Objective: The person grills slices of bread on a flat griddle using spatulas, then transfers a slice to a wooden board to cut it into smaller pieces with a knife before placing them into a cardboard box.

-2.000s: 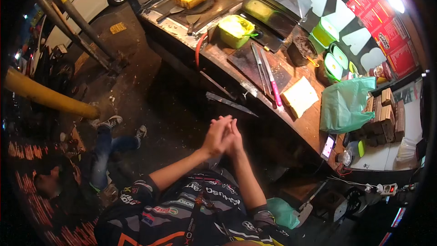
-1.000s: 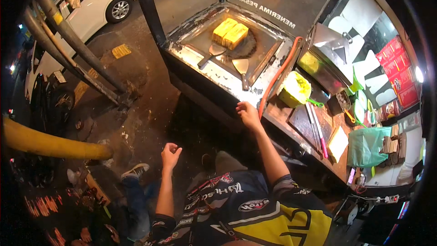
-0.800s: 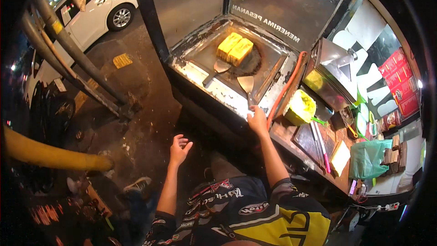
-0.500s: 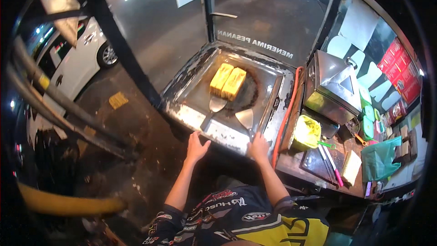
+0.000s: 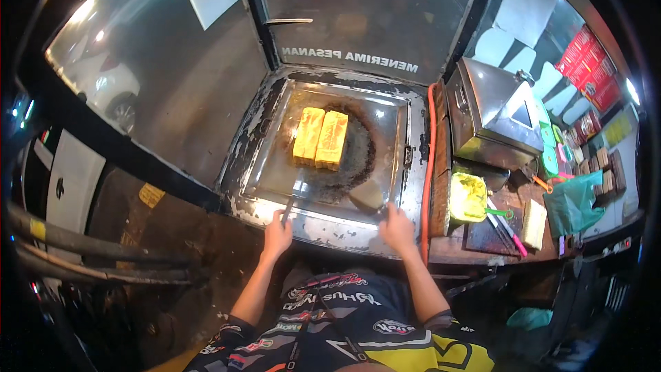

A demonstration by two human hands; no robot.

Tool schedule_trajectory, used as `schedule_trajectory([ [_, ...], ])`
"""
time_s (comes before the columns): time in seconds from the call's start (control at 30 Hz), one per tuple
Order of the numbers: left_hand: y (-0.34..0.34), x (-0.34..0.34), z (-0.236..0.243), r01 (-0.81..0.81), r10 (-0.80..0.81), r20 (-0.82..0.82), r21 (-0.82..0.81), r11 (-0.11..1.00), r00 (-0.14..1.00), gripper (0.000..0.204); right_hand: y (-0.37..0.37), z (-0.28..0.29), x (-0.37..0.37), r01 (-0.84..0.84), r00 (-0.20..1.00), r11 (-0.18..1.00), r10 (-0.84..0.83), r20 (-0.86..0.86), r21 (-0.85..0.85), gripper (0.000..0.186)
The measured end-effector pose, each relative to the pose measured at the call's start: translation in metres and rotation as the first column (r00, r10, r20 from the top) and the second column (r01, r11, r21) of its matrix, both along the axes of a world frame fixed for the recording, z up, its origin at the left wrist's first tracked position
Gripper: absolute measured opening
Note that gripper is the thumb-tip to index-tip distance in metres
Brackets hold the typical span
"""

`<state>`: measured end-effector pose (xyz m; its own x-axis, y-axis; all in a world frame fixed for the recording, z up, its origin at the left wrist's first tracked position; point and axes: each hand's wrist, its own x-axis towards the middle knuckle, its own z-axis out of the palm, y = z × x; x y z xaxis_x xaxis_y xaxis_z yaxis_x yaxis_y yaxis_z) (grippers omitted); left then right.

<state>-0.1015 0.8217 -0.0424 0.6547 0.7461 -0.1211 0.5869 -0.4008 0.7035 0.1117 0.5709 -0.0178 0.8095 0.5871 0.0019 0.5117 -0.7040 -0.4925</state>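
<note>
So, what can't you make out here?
All in the head view:
Left spatula: blade blurred into glare on the griddle; grip covered by the left hand.
Right spatula: grip covered by the right hand.
Yellow blocks: undersides face the griddle.
Steel box: inside hidden by its walls.

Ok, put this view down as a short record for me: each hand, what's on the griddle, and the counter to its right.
left hand: grips a spatula by its handle
right hand: grips a wide-bladed turner
griddle: two yellow blocks, side by side
spatula tip: near the blocks; contact unclear
griddle's right edge: orange hose
counter: yellow-green tub, pink-handled knife, pale slab, teal bag
</note>
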Motion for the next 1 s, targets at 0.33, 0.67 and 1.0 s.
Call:
schedule_trajectory([
  [0.33, 0.176, 0.077, -0.004, 0.18, -0.187, 0.066, 0.103, 0.978, 0.98, 0.04, 0.177, -0.047, -0.014, 0.469, 0.852, 0.767, -0.262, -0.454, 0.439, 0.03],
  [0.67, 0.121, 0.031, 0.007, 0.334, -0.332, 0.069, -0.019, 0.943, 0.941, 0.033, 0.063, -0.014, -0.059, 0.507, 0.8, 0.775, -0.26, -0.54, 0.377, 0.031],
  [1.0, 0.068, 0.004, 0.023, 0.069, 0.113, 0.148, -0.854, 0.516, 0.982, 0.017, -0.002, 0.018, -0.104, 0.771, 0.471, 0.593, -0.287, -0.834, 0.231, 0.025],
])
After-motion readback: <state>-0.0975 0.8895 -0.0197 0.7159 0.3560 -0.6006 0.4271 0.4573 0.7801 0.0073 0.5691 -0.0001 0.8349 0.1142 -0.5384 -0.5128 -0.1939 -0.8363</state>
